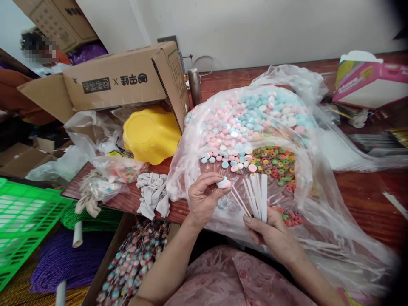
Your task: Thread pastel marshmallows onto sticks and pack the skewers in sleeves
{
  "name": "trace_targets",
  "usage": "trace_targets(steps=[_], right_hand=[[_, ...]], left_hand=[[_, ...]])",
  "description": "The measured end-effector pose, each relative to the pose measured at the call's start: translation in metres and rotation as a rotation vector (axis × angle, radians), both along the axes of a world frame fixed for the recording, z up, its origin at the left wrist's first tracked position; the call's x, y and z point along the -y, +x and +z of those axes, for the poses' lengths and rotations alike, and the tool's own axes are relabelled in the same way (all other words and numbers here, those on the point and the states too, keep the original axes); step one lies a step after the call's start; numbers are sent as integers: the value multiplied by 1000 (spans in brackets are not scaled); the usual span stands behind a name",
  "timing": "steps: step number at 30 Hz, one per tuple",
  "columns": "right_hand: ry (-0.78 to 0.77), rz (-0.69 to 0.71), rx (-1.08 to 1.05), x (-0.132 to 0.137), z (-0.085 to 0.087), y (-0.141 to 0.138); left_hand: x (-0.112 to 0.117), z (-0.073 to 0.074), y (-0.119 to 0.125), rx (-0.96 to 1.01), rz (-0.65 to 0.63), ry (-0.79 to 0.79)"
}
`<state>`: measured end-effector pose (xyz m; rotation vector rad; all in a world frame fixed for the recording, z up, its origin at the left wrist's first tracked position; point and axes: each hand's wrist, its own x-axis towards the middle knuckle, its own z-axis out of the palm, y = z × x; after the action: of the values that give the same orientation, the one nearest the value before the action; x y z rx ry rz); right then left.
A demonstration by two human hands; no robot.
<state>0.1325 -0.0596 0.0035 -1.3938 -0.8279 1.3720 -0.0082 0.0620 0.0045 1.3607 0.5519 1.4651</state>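
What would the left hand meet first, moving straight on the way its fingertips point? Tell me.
Most likely the thin white sticks leaning out from the right hand, just beyond the pink and blue pieces held by the left hand. Depth is unclear; it might pass over them.

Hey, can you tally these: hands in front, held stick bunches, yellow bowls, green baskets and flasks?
Hands (left, right): 2
Held stick bunch: 1
Yellow bowl: 1
Green basket: 1
Flask: 1
Total: 6
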Motion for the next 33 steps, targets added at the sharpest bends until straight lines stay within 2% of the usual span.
trace_targets(steps=[3,6,12,21,23,25,27,31,33], right_hand=[[-4,15,60,1,1,-2],[-10,-10,29,2,-2,-5],[13,-1,-57,9,-6,-9],[4,-37,-46,8,6,-13],[-12,-43,-48,8,6,-13],[-23,-61,-51,7,2,-12],[-20,-83,-54,7,-3,-11],[14,-130,-6,9,-8,-9],[31,-163,25,11,-7,-9]], left_hand=[[3,0,2,47,-15,-53],[7,2,6,89,-25,-131],[10,7,5,240,-82,-582],[18,1,3,242,-126,-629],[19,-1,3,239,-130,-584],[20,-4,3,209,-108,-467],[19,-6,0,102,-42,-248],[18,-2,-10,-255,99,280],[19,2,-13,-357,133,420]])
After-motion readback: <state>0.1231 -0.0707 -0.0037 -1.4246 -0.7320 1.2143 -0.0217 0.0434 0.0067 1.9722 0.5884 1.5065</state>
